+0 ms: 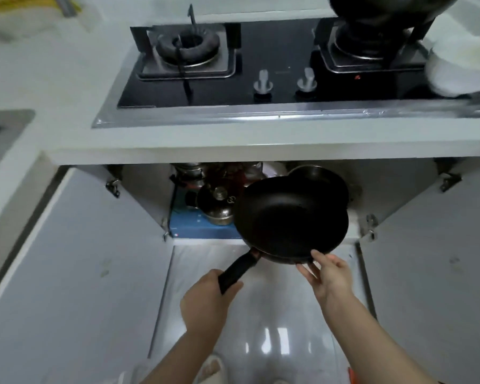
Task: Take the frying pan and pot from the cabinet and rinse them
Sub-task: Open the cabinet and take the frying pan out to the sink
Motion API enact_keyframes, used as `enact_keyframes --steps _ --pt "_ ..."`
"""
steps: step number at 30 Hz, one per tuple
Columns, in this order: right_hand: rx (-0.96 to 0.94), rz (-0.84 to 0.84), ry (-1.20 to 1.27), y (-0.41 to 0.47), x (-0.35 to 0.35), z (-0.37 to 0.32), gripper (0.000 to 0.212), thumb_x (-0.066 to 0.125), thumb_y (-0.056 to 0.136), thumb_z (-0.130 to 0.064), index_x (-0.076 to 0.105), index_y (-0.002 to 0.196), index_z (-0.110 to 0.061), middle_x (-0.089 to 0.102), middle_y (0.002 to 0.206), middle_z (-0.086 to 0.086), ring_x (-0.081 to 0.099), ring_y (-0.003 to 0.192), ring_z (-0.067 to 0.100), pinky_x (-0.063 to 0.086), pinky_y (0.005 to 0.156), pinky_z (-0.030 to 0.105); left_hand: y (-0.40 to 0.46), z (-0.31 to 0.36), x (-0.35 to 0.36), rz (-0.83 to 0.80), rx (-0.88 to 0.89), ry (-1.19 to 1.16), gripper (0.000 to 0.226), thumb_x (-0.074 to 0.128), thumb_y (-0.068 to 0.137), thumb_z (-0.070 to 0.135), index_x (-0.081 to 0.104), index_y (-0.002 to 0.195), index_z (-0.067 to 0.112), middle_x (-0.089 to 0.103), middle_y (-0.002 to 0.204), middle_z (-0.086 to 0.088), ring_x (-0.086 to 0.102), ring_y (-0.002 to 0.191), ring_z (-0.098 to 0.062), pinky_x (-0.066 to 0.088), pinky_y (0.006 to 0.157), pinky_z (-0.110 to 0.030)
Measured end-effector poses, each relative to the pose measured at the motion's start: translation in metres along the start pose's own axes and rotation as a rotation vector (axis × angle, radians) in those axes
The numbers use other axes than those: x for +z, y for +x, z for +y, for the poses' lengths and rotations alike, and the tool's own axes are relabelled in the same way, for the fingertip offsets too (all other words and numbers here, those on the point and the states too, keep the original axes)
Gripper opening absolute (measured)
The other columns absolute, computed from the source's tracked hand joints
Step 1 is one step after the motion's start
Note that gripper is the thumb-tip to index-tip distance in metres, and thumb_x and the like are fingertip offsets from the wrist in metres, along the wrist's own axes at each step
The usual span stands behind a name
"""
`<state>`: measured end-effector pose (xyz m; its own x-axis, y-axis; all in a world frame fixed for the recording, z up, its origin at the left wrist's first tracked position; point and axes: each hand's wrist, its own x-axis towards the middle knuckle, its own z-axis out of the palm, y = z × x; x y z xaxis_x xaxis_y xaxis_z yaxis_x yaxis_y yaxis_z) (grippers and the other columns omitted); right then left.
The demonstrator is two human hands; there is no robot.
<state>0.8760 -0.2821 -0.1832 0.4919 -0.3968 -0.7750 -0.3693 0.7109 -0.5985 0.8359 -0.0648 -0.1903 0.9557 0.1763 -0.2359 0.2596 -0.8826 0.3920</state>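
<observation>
- Left hand (pixel 205 297) — fingers curled round the black handle (pixel 237 273) of the frying pan (pixel 290 220), firm grip near the handle's end.
- Right hand (pixel 330 275) — fingers straight, spread, touching the pan's near rim and underside from the right; supports, does not wrap.
- Frying pan: black, held in the air just beyond both hands, in front of the open cabinet (pixel 147 195), tilted so the inside faces the camera. Inside looks dark, no contents seen.
- Second dark pan or pot (pixel 316 176) directly behind the frying pan, inside the cabinet, mostly hidden — can't tell which type.
- Beyond the left hand, inside the cabinet: small metal pot w/ lid (pixel 219 206) sitting on a blue box (pixel 203 230); more cookware behind, too dark to identify.
- Cabinet doors swung open to either side of the hands.
- Above the hands: white countertop w/ gas stove (pixel 261 65), two knobs at front; a dark wok (pixel 377 12) on the right burner.
- Far left of the left hand: sink (pixel 0 128) edge in the counter.
- Below the arms: glossy floor, slippers partly visible.
</observation>
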Motion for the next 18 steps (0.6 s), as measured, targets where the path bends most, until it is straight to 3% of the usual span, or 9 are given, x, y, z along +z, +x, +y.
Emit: enact_keyframes --steps 3,5,9,13,18 --pt "-0.004 -0.009 -0.060 -0.050 0.006 0.000 0.029 0.056 0.086 0.009 0.039 0.077 -0.012 0.060 0.093 0.016 0.061 0.109 0.040 0.055 0.079 0.047 -0.039 -0.010 -0.041 0.000 -0.074 -0.061 0.040 0.054 0.073 0.073 0.055 0.090 0.036 0.056 0.068 0.014 0.054 0.060 -0.004 0.033 0.049 -0.019" --pt "-0.016 -0.030 -0.105 -0.083 0.012 0.002 0.029 0.056 0.086 0.009 0.039 0.075 -0.013 0.060 0.089 0.014 0.061 0.108 0.040 0.054 0.084 0.051 -0.064 -0.019 -0.067 0.025 -0.121 -0.096 0.043 0.054 0.072 0.074 0.055 0.088 0.035 0.059 0.069 0.012 0.057 0.063 -0.006 0.036 0.052 -0.021" --pt "-0.044 -0.082 -0.162 -0.145 0.027 0.011 0.029 0.056 0.086 0.009 0.039 0.077 -0.013 0.057 0.098 0.019 0.061 0.100 0.036 0.054 0.085 0.053 -0.105 -0.043 -0.114 0.078 -0.168 -0.180 0.037 0.055 0.073 0.071 0.057 0.092 0.039 0.062 0.072 0.012 0.060 0.070 -0.007 0.046 0.064 -0.026" --pt "-0.079 -0.128 -0.208 -0.208 0.046 0.020 0.028 0.057 0.085 0.008 0.040 0.079 -0.013 0.056 0.101 0.020 0.062 0.102 0.036 0.056 0.075 0.047 -0.141 -0.069 -0.166 0.125 -0.151 -0.224 0.033 0.055 0.076 0.066 0.057 0.101 0.045 0.062 0.070 0.013 0.058 0.067 -0.005 0.041 0.058 -0.021" --pt "-0.045 -0.144 -0.267 -0.287 0.064 0.037 0.024 0.055 0.086 0.006 0.040 0.087 -0.012 0.056 0.117 0.030 0.058 0.113 0.042 0.055 0.083 0.053 -0.180 -0.098 -0.239 0.184 -0.124 -0.184 0.029 0.057 0.082 0.057 0.061 0.107 0.043 0.061 0.068 0.013 0.058 0.067 -0.010 0.035 0.054 -0.024"
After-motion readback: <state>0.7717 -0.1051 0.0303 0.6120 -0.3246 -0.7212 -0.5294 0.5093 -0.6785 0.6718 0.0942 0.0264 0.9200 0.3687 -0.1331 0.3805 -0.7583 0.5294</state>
